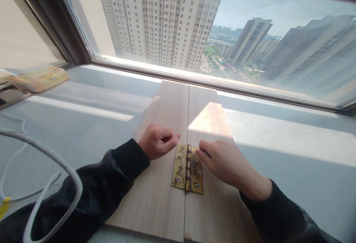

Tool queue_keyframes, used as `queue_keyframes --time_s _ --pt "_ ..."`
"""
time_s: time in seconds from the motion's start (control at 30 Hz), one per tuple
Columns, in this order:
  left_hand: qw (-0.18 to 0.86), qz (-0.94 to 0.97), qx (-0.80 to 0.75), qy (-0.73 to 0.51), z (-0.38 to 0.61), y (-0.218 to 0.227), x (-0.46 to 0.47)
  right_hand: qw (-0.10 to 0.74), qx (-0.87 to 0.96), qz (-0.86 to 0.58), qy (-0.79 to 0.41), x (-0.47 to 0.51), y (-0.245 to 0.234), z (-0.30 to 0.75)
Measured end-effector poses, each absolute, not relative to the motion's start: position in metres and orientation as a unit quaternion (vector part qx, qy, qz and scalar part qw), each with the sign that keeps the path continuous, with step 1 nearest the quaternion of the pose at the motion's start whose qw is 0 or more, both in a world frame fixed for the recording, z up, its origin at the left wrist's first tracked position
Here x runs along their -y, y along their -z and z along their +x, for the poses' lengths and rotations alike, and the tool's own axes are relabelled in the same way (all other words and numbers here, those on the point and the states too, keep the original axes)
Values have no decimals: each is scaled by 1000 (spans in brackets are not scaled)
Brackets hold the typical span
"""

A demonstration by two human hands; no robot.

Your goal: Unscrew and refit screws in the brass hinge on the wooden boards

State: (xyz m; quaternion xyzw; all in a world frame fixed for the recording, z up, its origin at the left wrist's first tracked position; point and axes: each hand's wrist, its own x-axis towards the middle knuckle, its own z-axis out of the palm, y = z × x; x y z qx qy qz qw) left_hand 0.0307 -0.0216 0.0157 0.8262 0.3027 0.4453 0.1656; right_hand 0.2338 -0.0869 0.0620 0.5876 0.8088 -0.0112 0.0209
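Observation:
A brass hinge (187, 168) lies screwed across the seam between two light wooden boards (164, 117) on a grey sill. My left hand (157, 141) rests on the left board just above the hinge's top left corner, its fingers curled with thumb and forefinger pinched together. Whether it holds anything I cannot see. My right hand (224, 161) lies on the right board, with its fingertips pressed against the hinge's right leaf. A thin dark object shows under those fingers, too small to name.
The grey sill (292, 143) runs under a large window (222, 31) looking onto tall buildings. White cables (41, 154) curve at the left. A yellowish cloth (39, 78) lies at the far left corner.

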Motion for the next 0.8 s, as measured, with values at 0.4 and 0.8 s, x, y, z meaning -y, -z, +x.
queue_keyframes --time_s 0.4,0.8 --pt "174 825 -303 -443 30 -15 21 -13 -868 495 19 83 -67 248" --pt "185 829 -307 -428 29 -14 21 -100 -845 520 78 84 -67 246"
